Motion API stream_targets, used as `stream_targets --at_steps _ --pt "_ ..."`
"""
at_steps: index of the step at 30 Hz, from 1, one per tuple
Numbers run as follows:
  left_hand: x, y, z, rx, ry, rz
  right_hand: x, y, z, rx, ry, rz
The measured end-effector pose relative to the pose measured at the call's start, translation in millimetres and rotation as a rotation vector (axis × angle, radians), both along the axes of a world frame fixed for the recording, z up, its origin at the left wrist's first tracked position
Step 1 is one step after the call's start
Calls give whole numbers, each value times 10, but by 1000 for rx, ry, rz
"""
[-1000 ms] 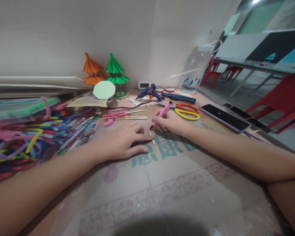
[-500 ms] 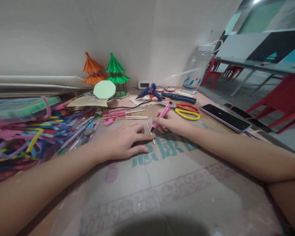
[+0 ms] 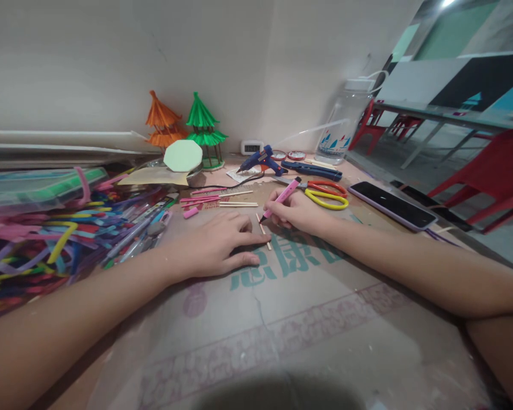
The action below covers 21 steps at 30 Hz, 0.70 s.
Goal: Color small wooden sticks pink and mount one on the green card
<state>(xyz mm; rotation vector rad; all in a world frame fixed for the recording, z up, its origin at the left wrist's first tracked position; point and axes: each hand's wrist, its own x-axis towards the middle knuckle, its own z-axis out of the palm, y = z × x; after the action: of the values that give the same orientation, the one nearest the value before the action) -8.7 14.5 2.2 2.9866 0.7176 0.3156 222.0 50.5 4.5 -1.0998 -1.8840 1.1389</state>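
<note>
From where I stand, the thin wooden stick (image 3: 263, 229) looks easy to upset: it lies on the bench under the left hand's (image 3: 214, 245) index fingertip, and that one fingertip is all I see pinning it. Should the pressure slacken, the stick could roll or swivel beneath the pink marker (image 3: 284, 195). The right hand has a narrow, pen-like grip on that marker, its dark tip down beside the stick; a slip might ink the finger or the sheet below. The left hand's grip is wide and loose, pinching nothing. With the marker cap (image 3: 191, 212) off to one side, the tip could also dry out.

The bench is covered by a printed sheet (image 3: 325, 347) with green characters. Pink and pale sticks (image 3: 238, 204) lie beyond the hands, then the scissors (image 3: 327, 196), a blue glue gun (image 3: 263, 160) and a utility knife (image 3: 312, 169). Pipe cleaners (image 3: 64, 242) heap up on the left; a phone (image 3: 392, 204) lies on the right. Orange (image 3: 162, 117) and green model pavilions (image 3: 203, 122) stand against the wall (image 3: 222, 51), and red plastic chairs (image 3: 496, 165) fill the room beyond.
</note>
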Motion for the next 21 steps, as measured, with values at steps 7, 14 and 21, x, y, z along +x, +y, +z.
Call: stream_targets --at_steps 7,14,21 --pt "-6 1 -8 6 7 4 6 -21 16 -48 53 -14" --pt "1 -9 12 7 9 7 9 -12 11 -17 24 3" --pt "0 2 0 10 5 2 -3 8 -16 11 4 -50"
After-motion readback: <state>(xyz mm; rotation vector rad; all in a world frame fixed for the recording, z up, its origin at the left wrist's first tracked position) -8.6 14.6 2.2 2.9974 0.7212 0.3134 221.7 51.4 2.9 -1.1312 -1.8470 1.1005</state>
